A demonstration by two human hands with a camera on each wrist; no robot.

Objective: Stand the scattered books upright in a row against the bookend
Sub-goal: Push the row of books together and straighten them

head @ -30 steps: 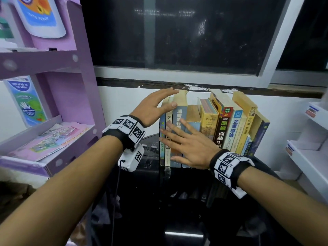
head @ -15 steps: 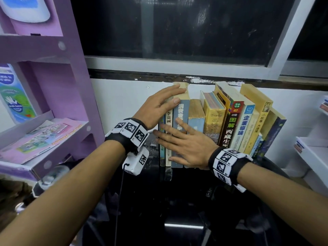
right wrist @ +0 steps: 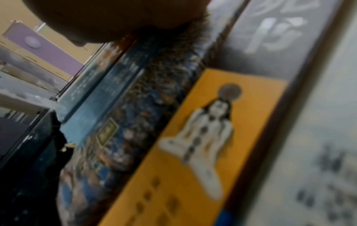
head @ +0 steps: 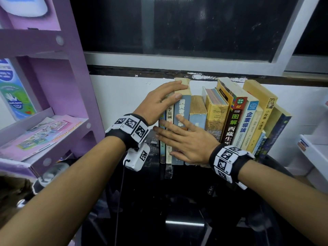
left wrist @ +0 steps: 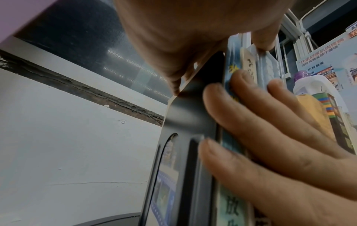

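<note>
A row of books [head: 236, 121] stands spine-out on a black glossy table [head: 177, 201] against the white wall; the rightmost ones lean left. My left hand [head: 174, 92] lies over the top left end of the row, its thumb on the grey-blue spine [head: 182, 107]. In the left wrist view the black bookend [left wrist: 185, 122] stands flat against the leftmost book, with my fingers reaching behind its top. My right hand [head: 184, 139] presses flat, fingers [left wrist: 251, 122] spread, on the left spines. The right wrist view shows only blurred spines, one with a yellow panel [right wrist: 203, 137].
A purple display rack [head: 76, 86] with leaflets [head: 44, 134] stands close on the left. White shelves [head: 312, 148] are at the right. A dark window [head: 177, 23] runs above the row. A white bottle [left wrist: 316, 85] shows beyond the books in the left wrist view.
My left hand has come down from hovering onto the top left end of the row. My right hand stays flat on the spines, shifted slightly left. The view has drawn closer.
</note>
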